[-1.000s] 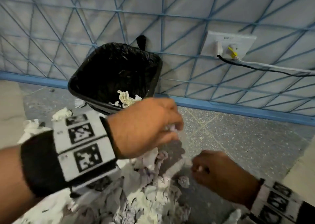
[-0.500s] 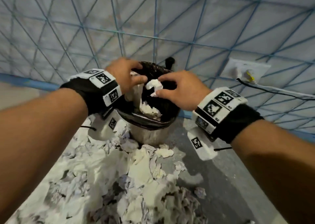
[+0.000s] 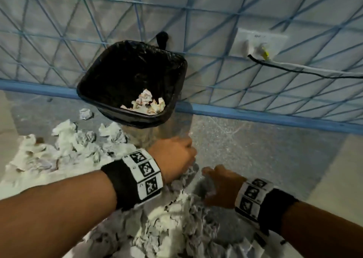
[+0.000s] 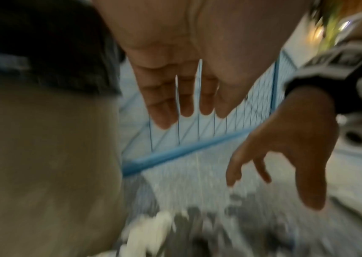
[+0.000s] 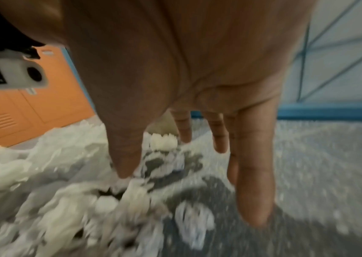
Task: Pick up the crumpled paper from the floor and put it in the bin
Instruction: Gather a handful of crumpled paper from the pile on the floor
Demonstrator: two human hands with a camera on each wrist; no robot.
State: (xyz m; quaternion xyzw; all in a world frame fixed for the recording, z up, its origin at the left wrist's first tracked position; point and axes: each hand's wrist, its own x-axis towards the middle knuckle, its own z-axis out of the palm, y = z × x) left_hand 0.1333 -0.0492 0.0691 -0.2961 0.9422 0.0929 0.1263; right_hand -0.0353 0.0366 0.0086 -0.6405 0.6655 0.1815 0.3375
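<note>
The bin point(image 3: 179, 69), lined with a black bag, stands against the wall with crumpled paper point(image 3: 146, 102) lying inside it. A big pile of crumpled paper point(image 3: 167, 222) covers the floor in front of it. My left hand point(image 3: 174, 157) hovers low beside the bin's metal body, over the pile's far edge. In the left wrist view its fingers point(image 4: 184, 104) are straight and hold nothing. My right hand point(image 3: 218, 185) reaches down at the pile's right edge. Its fingers point(image 5: 254, 173) are spread and straight just above the paper point(image 5: 101, 200), gripping nothing.
More loose paper balls point(image 3: 86, 113) lie left of the bin. A wall socket point(image 3: 261, 41) with cables point(image 3: 294, 69) sits to the right. A blue skirting point(image 3: 255, 116) runs along the wall. Orange lockers point(image 5: 11, 113) stand to the left.
Half a second ago both hands held paper over the bin's mouth. They have let it go and dropped down to the pile on the floor, both holding nothing.
</note>
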